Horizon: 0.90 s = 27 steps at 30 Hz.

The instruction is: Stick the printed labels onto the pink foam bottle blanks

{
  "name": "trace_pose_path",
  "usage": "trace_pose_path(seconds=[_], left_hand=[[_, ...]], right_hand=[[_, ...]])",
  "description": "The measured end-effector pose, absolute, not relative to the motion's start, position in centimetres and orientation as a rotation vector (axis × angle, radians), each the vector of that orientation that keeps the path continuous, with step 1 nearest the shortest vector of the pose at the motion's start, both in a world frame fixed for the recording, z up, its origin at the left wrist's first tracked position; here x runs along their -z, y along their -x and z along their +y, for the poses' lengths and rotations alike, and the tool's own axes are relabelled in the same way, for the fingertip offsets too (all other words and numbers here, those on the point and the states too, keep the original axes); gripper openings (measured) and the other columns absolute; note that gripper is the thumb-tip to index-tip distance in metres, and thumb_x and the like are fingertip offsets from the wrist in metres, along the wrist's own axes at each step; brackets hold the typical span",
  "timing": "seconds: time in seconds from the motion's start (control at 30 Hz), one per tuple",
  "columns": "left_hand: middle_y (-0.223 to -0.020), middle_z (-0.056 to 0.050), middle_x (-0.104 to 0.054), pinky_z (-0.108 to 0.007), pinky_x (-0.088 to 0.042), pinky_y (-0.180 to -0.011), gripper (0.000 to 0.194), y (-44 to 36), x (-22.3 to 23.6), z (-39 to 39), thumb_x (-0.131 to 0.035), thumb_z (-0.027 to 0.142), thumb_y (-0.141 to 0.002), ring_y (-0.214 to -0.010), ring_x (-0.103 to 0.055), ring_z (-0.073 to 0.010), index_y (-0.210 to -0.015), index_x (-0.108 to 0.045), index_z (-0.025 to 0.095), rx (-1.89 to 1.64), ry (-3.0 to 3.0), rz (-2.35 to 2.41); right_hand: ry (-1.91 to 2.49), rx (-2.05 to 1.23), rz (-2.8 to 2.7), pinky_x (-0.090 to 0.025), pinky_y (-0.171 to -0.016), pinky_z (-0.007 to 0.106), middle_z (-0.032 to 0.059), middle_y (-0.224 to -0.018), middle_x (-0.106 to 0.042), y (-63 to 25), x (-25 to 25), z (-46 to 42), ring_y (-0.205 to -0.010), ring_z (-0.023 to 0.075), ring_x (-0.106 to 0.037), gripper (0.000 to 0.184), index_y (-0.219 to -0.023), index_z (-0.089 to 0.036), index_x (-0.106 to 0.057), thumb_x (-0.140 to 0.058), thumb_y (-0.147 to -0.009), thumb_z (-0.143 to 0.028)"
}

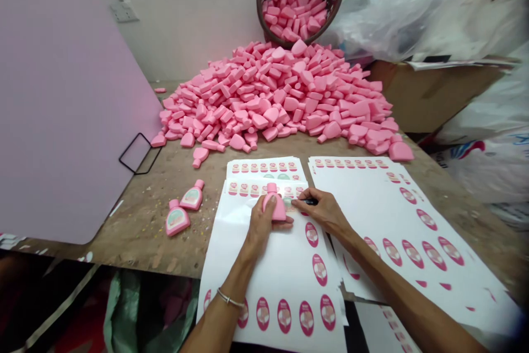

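Observation:
My left hand (261, 222) grips a small pink bottle-shaped piece (276, 205), holding it upright over the label sheets. My right hand (324, 212) sits just beside that piece, pinching a small black-handled tool (309, 201) whose tip is hidden. Under both hands lie white sheets of printed labels (285, 281), with rows of pink ovals and a row of small labels. Two labelled pink bottles (177, 218) (192, 195) lie on the wooden workbench (140, 226) to the left of the sheets.
A large heap of unlabelled pink bottles (273, 94) covers the bench's far side, spilling from a tipped brown basket (300, 3). A lilac board (70, 99) stands at left. A cardboard box (433, 94) and plastic bags (392, 11) sit at right.

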<state>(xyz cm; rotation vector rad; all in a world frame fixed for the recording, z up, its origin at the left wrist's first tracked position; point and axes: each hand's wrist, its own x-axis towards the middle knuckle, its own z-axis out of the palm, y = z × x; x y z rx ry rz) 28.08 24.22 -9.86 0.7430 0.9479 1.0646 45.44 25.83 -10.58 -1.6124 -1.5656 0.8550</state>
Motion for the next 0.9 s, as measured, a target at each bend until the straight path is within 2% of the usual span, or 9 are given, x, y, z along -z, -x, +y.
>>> trace_pose_path(seconds=[0.2, 0.33, 0.4, 0.47, 0.67, 0.73, 0.83, 0.9], left_hand=[[-0.11, -0.014, -0.06, -0.029, -0.058, -0.057, 0.039, -27.9, 9.6, 24.2, -0.059, 0.047, -0.081, -0.06, -0.065, -0.0128, -0.102, -0.055, 0.014, -1.159, -0.696, 0.856], [-0.088, -0.009, -0.064, -0.03, -0.057, -0.054, 0.045, -28.1, 9.7, 24.1, -0.057, 0.052, -0.08, -0.055, -0.064, -0.0143, -0.103, -0.055, 0.013, -1.182, -0.77, 0.948], [-0.075, -0.004, -0.061, -0.029, -0.056, -0.052, 0.047, -28.4, 9.7, 24.0, -0.057, 0.054, -0.079, -0.053, -0.064, -0.0154, -0.102, -0.053, 0.013, -1.177, -0.841, 1.029], [-0.072, -0.002, -0.058, -0.029, -0.055, -0.051, 0.046, -28.6, 9.8, 24.1, -0.056, 0.054, -0.08, -0.052, -0.064, -0.0155, -0.102, -0.052, 0.014, -1.163, -0.89, 1.07], [-0.075, -0.001, -0.054, -0.03, -0.056, -0.052, 0.044, -28.6, 9.7, 24.2, -0.052, 0.052, -0.083, -0.052, -0.063, -0.0141, -0.105, -0.049, 0.014, -1.129, -0.92, 1.067], [-0.076, -0.001, -0.054, -0.03, -0.056, -0.053, 0.043, -28.5, 9.6, 24.3, -0.052, 0.052, -0.082, -0.053, -0.063, -0.0137, -0.104, -0.048, 0.015, -1.113, -0.93, 1.058], [-0.082, -0.003, -0.057, -0.031, -0.057, -0.055, 0.043, -28.4, 9.6, 24.4, -0.053, 0.054, -0.081, -0.058, -0.064, -0.0142, -0.1, -0.05, 0.016, -1.083, -0.95, 1.029], [-0.088, -0.005, -0.059, -0.031, -0.057, -0.057, 0.044, -28.3, 9.7, 24.5, -0.054, 0.056, -0.08, -0.061, -0.065, -0.0148, -0.1, -0.051, 0.017, -1.064, -0.965, 1.009]], right_hand=[[1.596, -0.552, -1.621, -0.043, -0.061, 0.029, 0.002, -0.071, -0.063, -45.2, 10.1, 25.3, -0.064, 0.0165, -0.056, 0.03, -0.069, -0.02, -0.06, -0.067, -0.07, -0.049], [1.629, -0.577, -1.646, -0.043, -0.06, 0.03, 0.0015, -0.065, -0.062, -45.0, 9.7, 25.5, -0.06, 0.0165, -0.055, 0.031, -0.07, -0.02, -0.06, -0.063, -0.073, -0.05], [1.638, -0.339, -1.766, -0.043, -0.069, 0.034, 0.0024, -0.067, -0.063, -44.8, 9.3, 25.6, -0.066, 0.0184, -0.057, 0.026, -0.07, -0.02, -0.061, -0.064, -0.073, -0.046], [1.642, -0.156, -1.871, -0.04, -0.076, 0.037, 0.0027, -0.069, -0.065, -44.6, 8.8, 25.8, -0.072, 0.02, -0.058, 0.023, -0.069, -0.021, -0.061, -0.065, -0.072, -0.043], [1.781, -0.683, -1.815, -0.039, -0.055, 0.026, -0.0006, -0.062, -0.064, -45.0, 8.3, 26.7, -0.057, 0.0149, -0.057, 0.032, -0.065, -0.02, -0.059, -0.056, -0.076, -0.05], [1.826, -0.616, -1.801, -0.039, -0.057, 0.028, 0.0006, -0.063, -0.064, -44.7, 8.2, 26.6, -0.059, 0.0162, -0.057, 0.03, -0.065, -0.02, -0.06, -0.058, -0.074, -0.048], [1.841, -0.308, -1.88, -0.039, -0.068, 0.032, 0.0023, -0.071, -0.065, -43.7, 7.4, 26.1, -0.073, 0.0202, -0.058, 0.02, -0.069, -0.021, -0.061, -0.059, -0.072, -0.041], [1.842, -0.204, -1.946, -0.038, -0.069, 0.032, 0.0016, -0.072, -0.065, -43.2, 6.8, 26.1, -0.076, 0.0206, -0.058, 0.017, -0.069, -0.022, -0.06, -0.059, -0.073, -0.039]])
